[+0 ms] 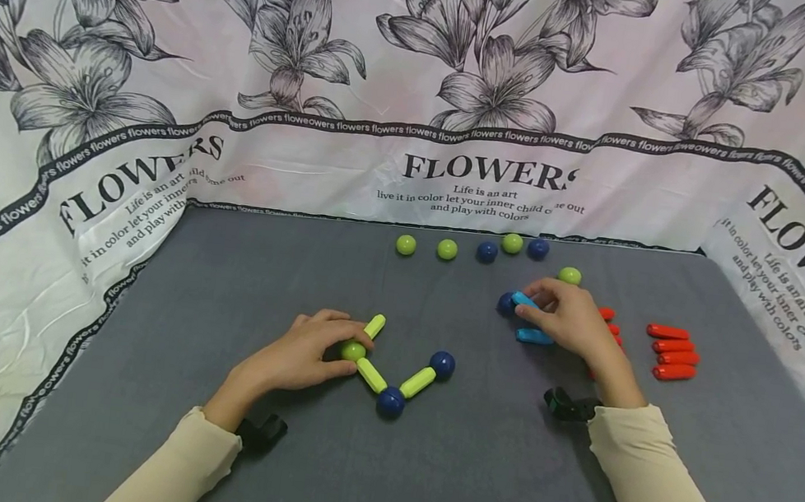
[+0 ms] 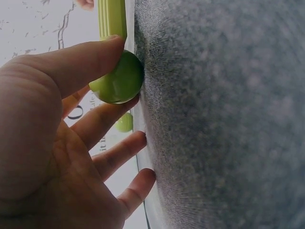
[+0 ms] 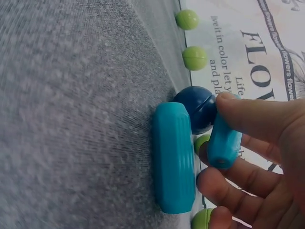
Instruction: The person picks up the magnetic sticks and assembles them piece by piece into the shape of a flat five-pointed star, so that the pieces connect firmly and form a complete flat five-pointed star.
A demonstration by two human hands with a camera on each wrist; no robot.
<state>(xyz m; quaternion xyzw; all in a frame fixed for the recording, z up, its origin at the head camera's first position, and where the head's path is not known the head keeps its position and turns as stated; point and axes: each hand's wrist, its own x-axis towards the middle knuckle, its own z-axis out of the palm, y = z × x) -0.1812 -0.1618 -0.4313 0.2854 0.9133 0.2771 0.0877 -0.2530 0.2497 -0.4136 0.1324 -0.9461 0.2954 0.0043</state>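
My left hand (image 1: 312,350) holds a green ball (image 2: 121,80) between thumb and fingers. That ball is part of a V-shaped chain of yellow-green rods (image 1: 371,376) and navy balls, with a navy ball (image 1: 390,402) at the near corner and another navy ball (image 1: 442,364) at the right end. A further yellow-green rod (image 1: 377,325) extends away from the held ball. My right hand (image 1: 565,315) pinches a light blue rod (image 3: 225,140) above the cloth, close to a navy ball (image 3: 195,107); whether they touch is unclear. A second light blue rod (image 3: 174,160) lies beneath that hand.
Several red rods (image 1: 675,357) lie right of my right hand, with more red rods (image 1: 607,314) partly hidden behind it. Along the back edge sit green balls (image 1: 446,249) and navy balls (image 1: 487,251). A flower-print cloth (image 1: 484,186) rises behind the grey surface (image 1: 466,482).
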